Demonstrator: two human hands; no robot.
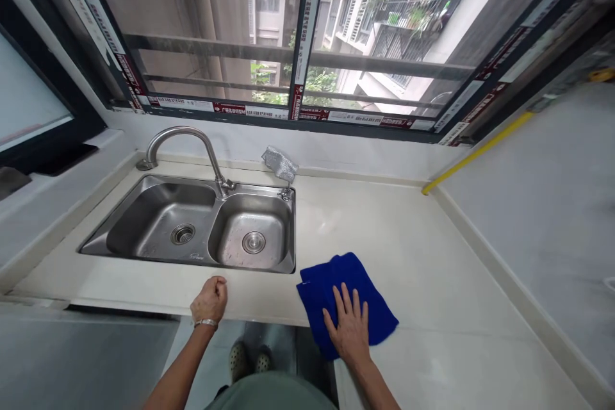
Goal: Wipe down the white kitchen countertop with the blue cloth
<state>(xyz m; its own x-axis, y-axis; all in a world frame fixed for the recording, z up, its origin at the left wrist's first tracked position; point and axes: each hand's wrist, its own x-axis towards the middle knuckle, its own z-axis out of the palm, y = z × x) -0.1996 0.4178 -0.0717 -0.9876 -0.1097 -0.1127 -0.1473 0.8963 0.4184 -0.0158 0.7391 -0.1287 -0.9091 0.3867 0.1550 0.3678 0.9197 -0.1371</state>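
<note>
A blue cleaning cloth point(379, 317) lies spread on the pale countertop point(384, 224), one corner hanging over the front edge. My right hand point(350, 327) presses flat on it with fingers apart. In front of the steel double-bowl sink point(192, 255), my left hand point(210, 300) is curled into a fist at the counter's front edge, with nothing showing in it. A bracelet circles the left wrist.
A curved metal faucet point(185, 131) rises behind the sink bowls. Silvery wrapping point(280, 163) covers a small fitting at the sink's back right corner. A yellow pipe point(480, 150) runs down the right wall, and a window frame point(298, 45) stands behind the counter.
</note>
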